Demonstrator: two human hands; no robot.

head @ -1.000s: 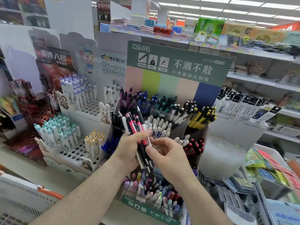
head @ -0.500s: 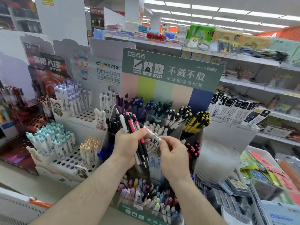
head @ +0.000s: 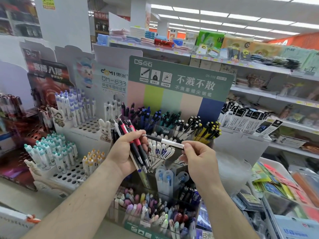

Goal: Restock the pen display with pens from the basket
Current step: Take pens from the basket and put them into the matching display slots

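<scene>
The white pen point(head: 165, 141) now lies nearly level in front of the display point(head: 179, 87), its dark tip just at the left hand's fingertips and its tail pinched between the thumb and fingers of the right hand point(head: 198, 159). Half a second ago that pen was only starting to come away from the bunch; a second ago both hands were together on the bunch and no pen stood apart. So one pen has been drawn out sideways and is nearly free, which I judge to be the picking step finished and the placing step about to start.

The bunch point(head: 136, 145), red-and-black and white pens, stays clamped in the left hand point(head: 124, 152), fingers curled round it, tips pointing down toward the display's lower rows.

Just behind the white pen, in the display's middle row, sits the white cluster point(head: 160, 149) with blue marks, which looks like the matching slot, though I cannot tell for sure. Left of the display stand the holed racks point(head: 72, 173) of white pens, many holes bare. The basket point(head: 15, 223) shows only as a white edge with an orange handle, well left of and below the display.
</scene>
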